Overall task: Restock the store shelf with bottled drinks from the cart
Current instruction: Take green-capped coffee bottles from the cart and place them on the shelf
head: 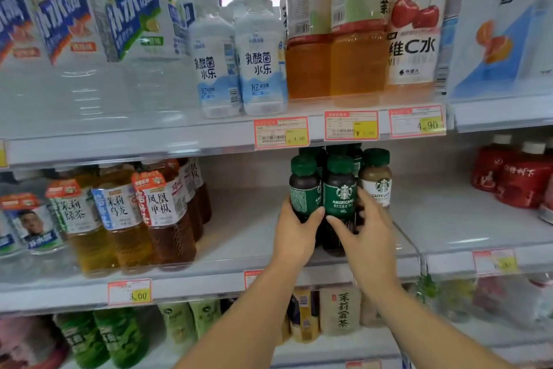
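Two dark coffee bottles with green caps and green labels stand at the front of the middle shelf (239,261). My left hand (294,231) grips the left coffee bottle (303,189) from its left side. My right hand (363,237) wraps round the lower part of the right coffee bottle (339,189). More green-capped bottles stand behind them, and a pale latte bottle (377,180) stands just to the right. The cart is out of view.
Tea bottles (161,213) fill the middle shelf's left part, red bottles (520,177) its far right. Bare shelf lies on either side of the coffee bottles. Water, yoghurt drinks (260,63) and juice stand on the shelf above; green tea bottles (119,335) stand below.
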Demonstrator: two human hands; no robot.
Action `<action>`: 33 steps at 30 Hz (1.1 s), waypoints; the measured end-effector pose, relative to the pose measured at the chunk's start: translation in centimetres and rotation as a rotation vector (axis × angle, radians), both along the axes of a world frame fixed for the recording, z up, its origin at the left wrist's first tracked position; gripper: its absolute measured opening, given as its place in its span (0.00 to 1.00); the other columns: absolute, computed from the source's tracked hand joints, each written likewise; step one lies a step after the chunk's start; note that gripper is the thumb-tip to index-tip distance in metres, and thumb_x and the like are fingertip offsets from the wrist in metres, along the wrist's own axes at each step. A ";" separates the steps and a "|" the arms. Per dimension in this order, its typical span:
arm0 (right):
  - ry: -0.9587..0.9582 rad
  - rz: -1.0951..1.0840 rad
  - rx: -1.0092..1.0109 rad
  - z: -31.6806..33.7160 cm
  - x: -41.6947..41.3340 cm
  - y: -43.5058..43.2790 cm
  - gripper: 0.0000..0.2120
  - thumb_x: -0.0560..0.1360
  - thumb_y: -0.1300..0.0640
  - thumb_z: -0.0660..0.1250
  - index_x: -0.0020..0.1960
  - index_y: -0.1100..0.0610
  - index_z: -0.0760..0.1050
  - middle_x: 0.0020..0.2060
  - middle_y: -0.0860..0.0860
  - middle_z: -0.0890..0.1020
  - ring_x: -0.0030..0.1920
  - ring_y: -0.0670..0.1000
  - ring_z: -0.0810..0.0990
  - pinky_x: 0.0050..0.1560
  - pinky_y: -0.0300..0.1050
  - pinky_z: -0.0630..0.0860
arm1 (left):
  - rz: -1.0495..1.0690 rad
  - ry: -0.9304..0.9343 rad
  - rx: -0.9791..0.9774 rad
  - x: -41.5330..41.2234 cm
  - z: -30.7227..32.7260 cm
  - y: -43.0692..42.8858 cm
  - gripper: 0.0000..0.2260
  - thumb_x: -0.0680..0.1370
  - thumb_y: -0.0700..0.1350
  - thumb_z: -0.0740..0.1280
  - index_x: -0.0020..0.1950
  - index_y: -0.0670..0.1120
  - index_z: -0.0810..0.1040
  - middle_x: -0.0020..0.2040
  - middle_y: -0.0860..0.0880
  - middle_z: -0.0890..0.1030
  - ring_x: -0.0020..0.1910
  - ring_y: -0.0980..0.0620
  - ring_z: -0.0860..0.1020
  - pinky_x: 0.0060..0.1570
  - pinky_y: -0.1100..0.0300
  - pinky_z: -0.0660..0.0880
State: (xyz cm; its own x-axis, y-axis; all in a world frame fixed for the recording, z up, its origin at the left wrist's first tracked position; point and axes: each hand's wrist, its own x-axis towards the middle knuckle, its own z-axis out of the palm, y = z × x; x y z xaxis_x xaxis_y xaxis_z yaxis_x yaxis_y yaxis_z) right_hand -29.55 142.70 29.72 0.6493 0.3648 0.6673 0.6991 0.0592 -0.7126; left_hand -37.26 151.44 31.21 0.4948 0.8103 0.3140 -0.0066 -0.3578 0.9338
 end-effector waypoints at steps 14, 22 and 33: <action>-0.057 -0.018 -0.134 -1.7 4.3 -2.7 0.35 0.71 0.52 0.70 0.72 0.42 0.55 0.68 0.49 0.65 0.61 0.43 0.68 0.55 0.41 0.66 | 0.051 0.177 0.257 2.4 -0.4 -1.8 0.48 0.74 0.47 0.69 0.71 0.57 0.29 0.74 0.48 0.49 0.70 0.45 0.61 0.65 0.50 0.66; -0.028 0.018 -0.203 -2.2 5.7 -3.3 0.35 0.72 0.57 0.69 0.73 0.44 0.56 0.67 0.48 0.68 0.59 0.41 0.68 0.53 0.38 0.67 | 0.157 0.178 0.222 5.0 -0.1 -1.1 0.44 0.76 0.44 0.67 0.74 0.52 0.32 0.73 0.42 0.52 0.70 0.39 0.61 0.64 0.48 0.66; -0.337 0.114 -0.146 -4.3 -1.9 -3.4 0.12 0.72 0.60 0.64 0.55 0.56 0.76 0.47 0.49 0.80 0.48 0.48 0.77 0.50 0.44 0.72 | 0.096 0.208 0.651 -4.3 -2.7 -3.5 0.20 0.77 0.44 0.63 0.69 0.49 0.68 0.68 0.48 0.67 0.66 0.50 0.67 0.63 0.53 0.69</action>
